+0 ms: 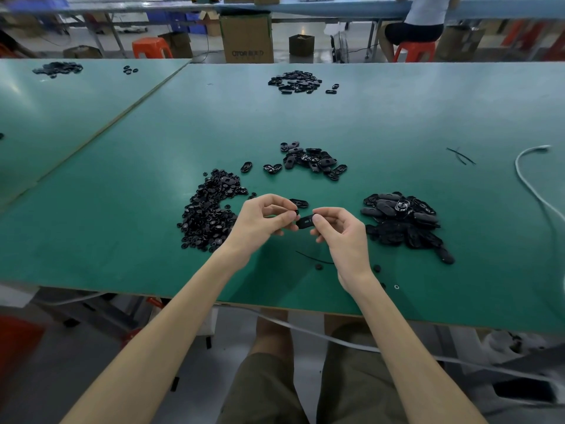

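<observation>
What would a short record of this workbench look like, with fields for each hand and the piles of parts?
left hand: pinches a small black piece
right hand: pinches an oval black shell
left pile: small round pieces
right pile: oval shells
middle pile: oval shells, behind the hands
table: green
white cable: at the right edge

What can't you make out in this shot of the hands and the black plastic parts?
Head view: small black round piece, mostly hidden by fingertips of the left hand.
Head view: black oval plastic shell, its right end covered by the right hand.
Head view: white cable, cut off by the right edge.
</observation>
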`<state>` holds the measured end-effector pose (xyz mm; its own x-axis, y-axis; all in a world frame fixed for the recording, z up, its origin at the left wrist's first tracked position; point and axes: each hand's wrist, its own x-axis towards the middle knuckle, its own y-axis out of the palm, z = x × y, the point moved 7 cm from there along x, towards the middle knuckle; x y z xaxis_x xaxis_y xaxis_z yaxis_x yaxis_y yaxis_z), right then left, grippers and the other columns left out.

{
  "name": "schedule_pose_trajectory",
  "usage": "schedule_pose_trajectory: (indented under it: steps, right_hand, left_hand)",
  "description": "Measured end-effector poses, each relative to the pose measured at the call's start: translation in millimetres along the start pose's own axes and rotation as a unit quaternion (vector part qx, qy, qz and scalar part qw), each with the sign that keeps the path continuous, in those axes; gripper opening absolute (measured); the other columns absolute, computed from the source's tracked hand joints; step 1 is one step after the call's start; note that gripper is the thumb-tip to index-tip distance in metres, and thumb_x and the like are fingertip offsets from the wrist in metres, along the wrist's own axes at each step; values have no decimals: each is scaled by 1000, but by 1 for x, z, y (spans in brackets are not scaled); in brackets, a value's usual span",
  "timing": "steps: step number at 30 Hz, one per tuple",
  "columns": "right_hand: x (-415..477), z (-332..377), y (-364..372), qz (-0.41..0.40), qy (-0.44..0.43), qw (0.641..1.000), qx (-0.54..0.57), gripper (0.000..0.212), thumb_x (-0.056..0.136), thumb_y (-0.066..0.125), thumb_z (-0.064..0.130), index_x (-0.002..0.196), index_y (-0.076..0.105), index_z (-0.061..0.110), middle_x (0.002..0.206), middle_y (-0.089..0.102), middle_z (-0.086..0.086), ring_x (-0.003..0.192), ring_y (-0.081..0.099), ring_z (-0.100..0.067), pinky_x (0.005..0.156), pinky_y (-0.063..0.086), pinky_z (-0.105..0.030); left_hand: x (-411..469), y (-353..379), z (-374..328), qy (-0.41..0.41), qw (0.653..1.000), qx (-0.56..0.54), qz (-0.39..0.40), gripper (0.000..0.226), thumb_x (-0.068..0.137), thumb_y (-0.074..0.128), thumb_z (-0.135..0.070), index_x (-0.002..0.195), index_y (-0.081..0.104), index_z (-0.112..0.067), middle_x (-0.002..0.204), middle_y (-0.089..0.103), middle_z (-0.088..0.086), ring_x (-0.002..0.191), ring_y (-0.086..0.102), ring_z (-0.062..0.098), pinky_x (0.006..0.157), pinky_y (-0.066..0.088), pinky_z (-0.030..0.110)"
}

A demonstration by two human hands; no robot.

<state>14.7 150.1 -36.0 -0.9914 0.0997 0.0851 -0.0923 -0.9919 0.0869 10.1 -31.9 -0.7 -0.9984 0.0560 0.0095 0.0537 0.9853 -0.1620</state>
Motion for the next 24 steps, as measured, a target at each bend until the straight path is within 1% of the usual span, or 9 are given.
schedule_pose_trajectory:
  steps: [5,8,12,15,17,20,22,24]
  right_hand:
    - [1,0,0,2,0,1000,-2,7,97,71,9,102,74,13,87,77,3,73,72,-11,64,54,-21]
    - [1,-1,1,3,0,1000,-1,7,97,71,9,102,74,12,86,77,3,73,72,-11,64,54,-20]
    - [2,-2,1,4,1,1000,-5,7,97,72,10,102,74,14,88,77,1,75,72,-12,65,54,-21]
    - [2,-2,1,2,1,1000,-2,7,97,72,9,102,74,13,88,77,1,74,72,-11,64,54,-20]
    - [2,-2,1,0,1,1000,1,7,97,72,9,102,74,13,86,77,3,74,71,-11,64,54,-21]
    - [2,-2,1,-1,2,1000,0,7,97,72,9,102,74,13,87,77,2,74,72,-12,65,54,-22]
    - [2,-2,0,0,3,1000,2,7,97,71,9,103,74,12,88,77,1,74,71,-11,65,55,-22]
    - [1,-2,1,1,3,1000,3,7,97,71,8,102,74,12,88,77,1,73,71,-9,65,54,-21]
  left_hand:
    - [0,0,1,1,1000,5,-6,16,92,77,-12,107,72,-9,90,78,7,77,73,14,71,53,28]
    - [0,3,0,12,1000,19,4,13,93,75,-12,106,75,-13,86,78,4,76,71,12,69,52,24]
    - [2,3,2,8,1000,22,-8,9,93,75,-11,101,71,-10,89,79,4,76,73,12,66,52,22]
    - [1,4,-1,25,999,14,-19,9,93,75,-11,98,67,-10,94,80,4,76,75,14,63,51,19]
    - [1,4,-4,48,998,21,-26,9,92,76,-12,96,69,-12,94,78,5,76,76,16,65,52,20]
    - [0,5,-5,78,995,51,-32,8,90,78,-12,93,72,-16,89,75,3,70,71,17,72,55,24]
    - [0,8,-4,82,995,51,-26,9,90,78,-10,93,72,-15,87,76,2,70,72,19,76,56,25]
    - [-1,9,-2,76,996,38,-21,9,89,78,-8,94,72,-12,86,77,4,73,75,20,77,56,22]
